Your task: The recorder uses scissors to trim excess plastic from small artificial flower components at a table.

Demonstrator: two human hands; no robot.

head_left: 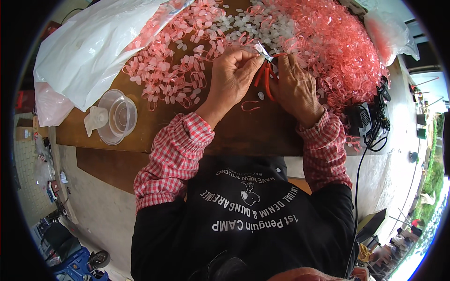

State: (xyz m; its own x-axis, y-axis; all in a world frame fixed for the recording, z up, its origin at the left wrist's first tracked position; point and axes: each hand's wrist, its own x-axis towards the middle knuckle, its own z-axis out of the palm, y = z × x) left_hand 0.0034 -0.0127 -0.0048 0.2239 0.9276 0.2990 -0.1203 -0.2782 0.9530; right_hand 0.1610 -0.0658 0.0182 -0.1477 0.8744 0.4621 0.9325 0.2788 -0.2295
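Note:
My left hand (233,75) pinches a small pale plastic piece (258,48) between thumb and fingertips, partly hidden by the fingers. In my right hand (296,86) is a pair of red-handled scissors (267,79), its short metal blades up against that piece at the left fingertips. A single pink plastic loop (250,106) lies on the brown table just below the hands, with a pale oval disc (261,95) near it. Beyond the hands spread loose pale ovals (255,23) and a scatter of pink loops with oval ends (164,70).
A large heap of pink loops (337,51) covers the table's right side. White plastic bags (93,47) lie at the left, near a clear round tub (121,117). Black cables (377,122) and an adapter (361,119) sit at the right edge. The brown table (187,136) ends before my body.

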